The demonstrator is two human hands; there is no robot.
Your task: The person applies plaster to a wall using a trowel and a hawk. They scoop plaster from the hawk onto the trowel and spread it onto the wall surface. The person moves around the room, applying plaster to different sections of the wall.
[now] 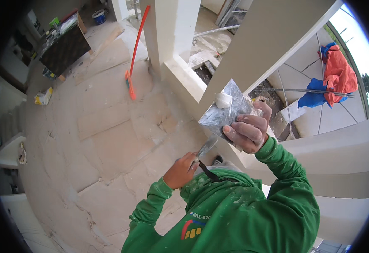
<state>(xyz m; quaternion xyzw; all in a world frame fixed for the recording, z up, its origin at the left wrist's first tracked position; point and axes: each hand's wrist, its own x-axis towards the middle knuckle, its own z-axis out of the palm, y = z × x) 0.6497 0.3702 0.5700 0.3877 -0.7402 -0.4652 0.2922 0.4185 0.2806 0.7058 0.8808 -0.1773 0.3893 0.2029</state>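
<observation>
My right hand (250, 130), dusted white, grips a square, smeared metal plate (218, 120) by its edge, with a lump of white paste (223, 100) on it. Below and to the left, my left hand (180, 170) has its fingers closed round a metal putty knife (207, 146), its blade pointing up toward the plate's lower corner. Whether blade and plate touch I cannot tell. Both arms are in green sleeves spotted with white.
A long red-handled tool (130, 86) leans by a white column (163, 29). A dark workbench (64, 48), blue bucket (99, 17) and bag (43, 96) lie left on the sheet-covered floor (100, 147). Right, white frames border an opening; red and blue cloths (336, 74) hang outside.
</observation>
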